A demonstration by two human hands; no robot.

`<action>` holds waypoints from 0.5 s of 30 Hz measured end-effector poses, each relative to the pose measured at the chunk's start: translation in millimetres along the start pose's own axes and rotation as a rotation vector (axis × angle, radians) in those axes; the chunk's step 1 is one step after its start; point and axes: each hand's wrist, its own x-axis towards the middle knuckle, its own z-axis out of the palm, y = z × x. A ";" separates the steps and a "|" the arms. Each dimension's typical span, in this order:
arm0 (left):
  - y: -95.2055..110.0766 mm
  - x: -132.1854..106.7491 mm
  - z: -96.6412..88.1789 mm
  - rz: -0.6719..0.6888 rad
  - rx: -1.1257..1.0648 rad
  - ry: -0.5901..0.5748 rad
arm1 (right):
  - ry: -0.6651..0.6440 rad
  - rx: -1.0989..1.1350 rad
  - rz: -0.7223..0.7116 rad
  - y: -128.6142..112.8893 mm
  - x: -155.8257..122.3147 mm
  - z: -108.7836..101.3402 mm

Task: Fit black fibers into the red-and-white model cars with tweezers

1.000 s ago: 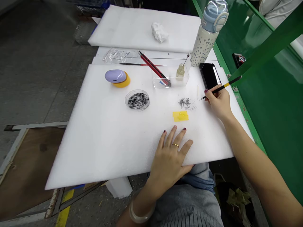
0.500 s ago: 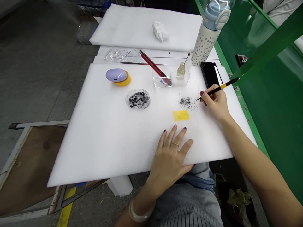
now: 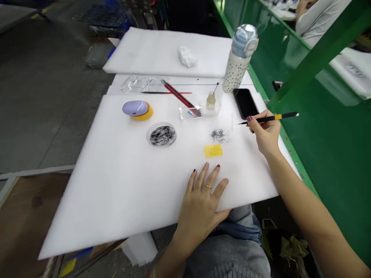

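My right hand (image 3: 265, 133) is closed on a thin black brush with a yellow band (image 3: 269, 118), held level above the white foam sheet (image 3: 116, 173); its tip points left. A small heap of black bristles (image 3: 218, 135) lies left of that tip, with a yellow slip (image 3: 213, 150) just below it. My left hand (image 3: 203, 200) lies flat on the sheet's near edge, fingers spread, a gold ring on one finger, holding nothing.
A round clear dish of black bristles (image 3: 161, 135), a purple and yellow case (image 3: 136, 109), a clear box (image 3: 199, 108) with a small bottle and red tools, a black phone (image 3: 245, 102) and a dotted water bottle (image 3: 239, 58) stand farther back. A green frame (image 3: 304, 116) runs along the right.
My right hand has lifted the brush away from the bristle heap and turned it level. The view has tilted up. My left hand has stayed flat.
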 end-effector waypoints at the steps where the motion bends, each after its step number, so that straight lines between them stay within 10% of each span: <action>1: -0.2 0.0 0.3 0.007 0.013 0.008 | 0.054 0.004 -0.061 -5.6 4.0 -11.2; 7: -1.7 -2.0 5.8 0.059 0.052 0.104 | 0.501 -0.080 -0.365 -32.4 53.5 -117.3; 15: -17.4 -5.4 9.1 0.165 0.109 0.043 | 0.492 -0.434 0.138 30.8 99.7 -190.4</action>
